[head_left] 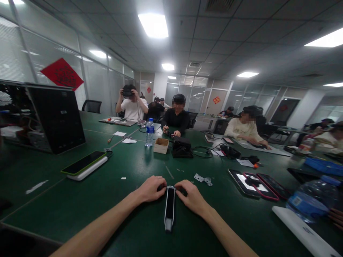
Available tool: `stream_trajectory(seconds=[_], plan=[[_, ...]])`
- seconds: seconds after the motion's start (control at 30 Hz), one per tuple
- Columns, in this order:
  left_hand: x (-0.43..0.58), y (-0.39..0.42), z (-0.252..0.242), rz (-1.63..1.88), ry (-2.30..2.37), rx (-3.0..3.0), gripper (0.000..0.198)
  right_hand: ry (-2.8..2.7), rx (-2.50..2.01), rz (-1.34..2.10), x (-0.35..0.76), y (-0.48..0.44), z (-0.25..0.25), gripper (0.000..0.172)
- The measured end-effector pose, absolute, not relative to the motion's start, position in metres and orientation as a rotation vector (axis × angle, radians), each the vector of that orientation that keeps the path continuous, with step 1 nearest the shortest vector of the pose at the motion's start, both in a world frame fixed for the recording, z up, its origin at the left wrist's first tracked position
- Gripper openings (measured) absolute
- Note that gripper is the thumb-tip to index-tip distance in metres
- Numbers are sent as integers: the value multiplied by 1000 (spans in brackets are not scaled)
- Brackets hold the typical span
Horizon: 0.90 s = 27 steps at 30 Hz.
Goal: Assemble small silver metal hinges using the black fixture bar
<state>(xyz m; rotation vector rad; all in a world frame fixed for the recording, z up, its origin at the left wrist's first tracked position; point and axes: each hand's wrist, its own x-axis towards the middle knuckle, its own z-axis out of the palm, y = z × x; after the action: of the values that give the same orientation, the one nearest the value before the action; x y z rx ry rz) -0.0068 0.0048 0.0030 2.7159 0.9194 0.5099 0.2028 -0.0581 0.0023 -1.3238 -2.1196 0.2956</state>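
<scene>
My left hand (153,188) and right hand (190,195) flank the top end of the slim device (169,205), probably to steady it evenly; I can't tell whether either grip pinches. It's lower centre on the counter (128,223), long axis near vertical, narrow tip (168,225) pointing to the frame's bottom.

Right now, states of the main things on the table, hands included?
Grey-edged device: dark side up
Left hand: beside its far end, fingers curled
Right hand: opposite side, fingers curled
Small bottle: upright, capped
Box: open-topped
Computer case: open, internals exposed
Green-edged phone: face up, screen dark
Large bottle: capped
</scene>
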Motion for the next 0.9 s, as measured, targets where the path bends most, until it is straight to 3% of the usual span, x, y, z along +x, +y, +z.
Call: stream_trajectory(seconds=[0.33,0.9], plan=[[-4,5,1,467,995,2720,15,-2208,-1690,-147,271,-44,6,20],[-1,4,1,484,1008,2698,15,-2206,-2025,-100,260,-31,8,18]])
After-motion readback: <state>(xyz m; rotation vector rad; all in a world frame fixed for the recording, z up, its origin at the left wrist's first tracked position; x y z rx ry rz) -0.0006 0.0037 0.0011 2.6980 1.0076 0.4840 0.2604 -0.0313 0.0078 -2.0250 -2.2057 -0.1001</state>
